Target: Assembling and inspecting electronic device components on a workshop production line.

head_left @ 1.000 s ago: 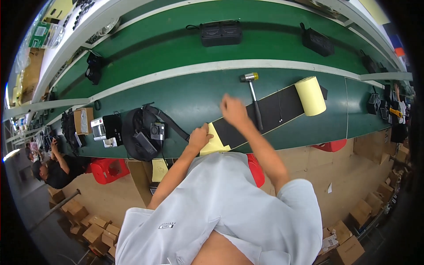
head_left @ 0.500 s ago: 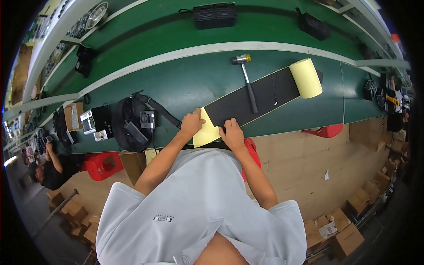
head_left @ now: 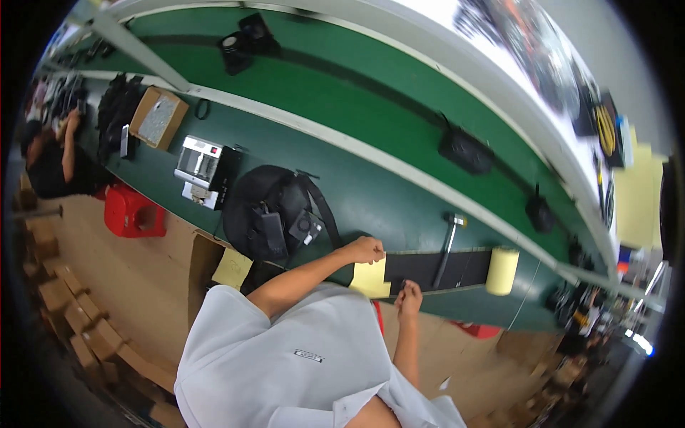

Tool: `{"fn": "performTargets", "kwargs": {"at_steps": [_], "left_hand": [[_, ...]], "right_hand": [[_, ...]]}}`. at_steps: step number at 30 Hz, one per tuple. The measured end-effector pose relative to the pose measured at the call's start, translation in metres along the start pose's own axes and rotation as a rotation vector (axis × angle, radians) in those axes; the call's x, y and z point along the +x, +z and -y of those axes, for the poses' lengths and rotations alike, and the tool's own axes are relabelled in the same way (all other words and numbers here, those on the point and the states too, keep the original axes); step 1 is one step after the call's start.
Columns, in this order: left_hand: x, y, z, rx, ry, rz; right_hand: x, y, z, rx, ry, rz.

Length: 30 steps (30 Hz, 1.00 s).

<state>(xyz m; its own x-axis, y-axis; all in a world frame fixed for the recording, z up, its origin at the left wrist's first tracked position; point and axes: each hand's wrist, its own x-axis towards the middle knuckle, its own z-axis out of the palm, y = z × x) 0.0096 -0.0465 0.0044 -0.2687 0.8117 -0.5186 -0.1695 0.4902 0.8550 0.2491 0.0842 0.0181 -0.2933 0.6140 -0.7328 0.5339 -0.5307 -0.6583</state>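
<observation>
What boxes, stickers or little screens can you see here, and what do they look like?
Cardboard box: far left on the green bench, brown, with a grey speckled top.
White machine: beside the box, boxy, with a pale front panel and a black side.
Small patch: on the person's white shirt, a dark-edged rectangle, too small to make out.
Cardboard cartons: stacked on the floor, lower left, plain brown.
Red crate: on the floor below the bench.

Black sheet point(head_left: 442, 267), flat; yellow backing point(head_left: 371, 278) half-peeled
</observation>
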Motion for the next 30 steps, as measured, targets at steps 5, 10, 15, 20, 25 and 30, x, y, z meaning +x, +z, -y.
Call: {"fn": "performTargets", "kwargs": {"at_steps": [5, 10, 15, 20, 25, 30], "left_hand": [[0.021, -0.211, -0.03, -0.203, 0.27, -0.466], [0.021, -0.47, -0.032, 0.307, 0.225, -1.631], [0.022, -0.603, 0.005, 0.352, 0.028, -1.654], [0.069, -0.65, 0.024, 0.339, -0.027, -1.625], [0.094, -0.66, 0.022, 0.382, -0.154, -1.614], [0.088, -0.622, 0.034, 0.478, -0.161, -1.613]], "right_hand": [[-0.002, 0.044, 0.007, -0.097, -0.158, -0.027], [-0.02, 0.062, 0.016, -0.168, -0.155, 0.058], [-0.035, 0.065, 0.015, -0.314, -0.161, 0.029], [-0.029, 0.065, 0.019, -0.376, -0.073, 0.052], [-0.02, 0.072, 0.035, -0.49, -0.031, 0.042], [-0.012, 0.074, 0.04, -0.507, -0.052, 0.027]]}}
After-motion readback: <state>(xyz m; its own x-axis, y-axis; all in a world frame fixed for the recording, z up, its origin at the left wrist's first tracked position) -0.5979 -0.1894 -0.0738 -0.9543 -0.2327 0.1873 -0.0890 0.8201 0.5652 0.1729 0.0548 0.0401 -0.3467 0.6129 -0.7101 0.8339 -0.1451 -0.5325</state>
